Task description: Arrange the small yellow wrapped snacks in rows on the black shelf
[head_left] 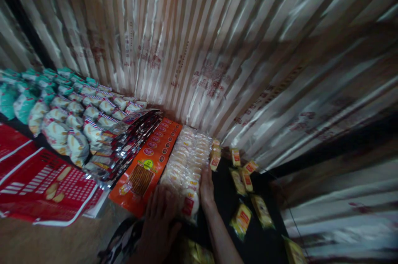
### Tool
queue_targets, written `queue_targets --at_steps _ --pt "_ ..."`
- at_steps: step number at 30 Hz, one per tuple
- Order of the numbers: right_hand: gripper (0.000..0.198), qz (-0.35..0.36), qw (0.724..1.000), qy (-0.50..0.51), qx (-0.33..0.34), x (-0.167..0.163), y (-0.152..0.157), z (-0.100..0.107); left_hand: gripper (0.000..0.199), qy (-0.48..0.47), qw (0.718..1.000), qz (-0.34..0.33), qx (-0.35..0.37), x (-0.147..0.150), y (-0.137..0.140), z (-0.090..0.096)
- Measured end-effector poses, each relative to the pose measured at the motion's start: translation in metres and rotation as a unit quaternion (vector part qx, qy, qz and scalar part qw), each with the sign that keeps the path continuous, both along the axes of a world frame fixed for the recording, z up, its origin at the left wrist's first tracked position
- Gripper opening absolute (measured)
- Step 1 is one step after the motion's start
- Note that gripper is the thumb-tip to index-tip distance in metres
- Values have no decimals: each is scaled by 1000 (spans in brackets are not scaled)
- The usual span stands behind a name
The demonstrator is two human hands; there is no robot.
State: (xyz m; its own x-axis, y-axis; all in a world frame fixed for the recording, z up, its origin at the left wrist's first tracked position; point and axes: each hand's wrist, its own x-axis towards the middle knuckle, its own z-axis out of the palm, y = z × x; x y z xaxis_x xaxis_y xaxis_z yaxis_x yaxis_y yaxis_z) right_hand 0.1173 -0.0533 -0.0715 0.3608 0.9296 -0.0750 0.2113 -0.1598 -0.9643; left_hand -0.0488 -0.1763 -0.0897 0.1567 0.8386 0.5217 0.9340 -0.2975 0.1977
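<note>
Rows of clear-wrapped round white crackers (186, 160) lie close together between my hands. My left hand (161, 204) rests at their near left corner, fingers stretched out, beside an orange snack bag (149, 160) with sticks pictured on it. Along the right side of the rows lies my right hand (206, 185), fingers straight and its inner side against the wrappers. Neither hand is closed round anything. The left hand partly covers the nearest packs and the orange bag's lower edge.
Small yellow-wrapped packs (242, 219) lie scattered on the dark table (222, 210) at right. Left are dark shiny bags (137, 139), white snack packs (77, 144), green ones (26, 102) and a red printed sheet (59, 189). A pleated printed plastic curtain (186, 48) hangs behind.
</note>
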Motion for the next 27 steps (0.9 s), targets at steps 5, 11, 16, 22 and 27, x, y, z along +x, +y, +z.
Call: queue_targets --at_steps 5,11,16,22,27 --pt "85 -16 999 -38 -16 -7 0 2 74 -31 998 52 15 23 11 -10" --pt "84 -17 997 -65 -23 -9 -2 2 70 -44 996 66 41 28 10 -5" --pt "76 -19 1000 -24 0 -9 -4 10 62 -69 994 26 86 31 16 1" --pt "76 -33 999 -4 20 -6 6 14 56 -11 993 -72 95 36 24 1" --pt "77 -14 999 -10 35 3 18 6 49 -9 994 -71 87 36 28 9"
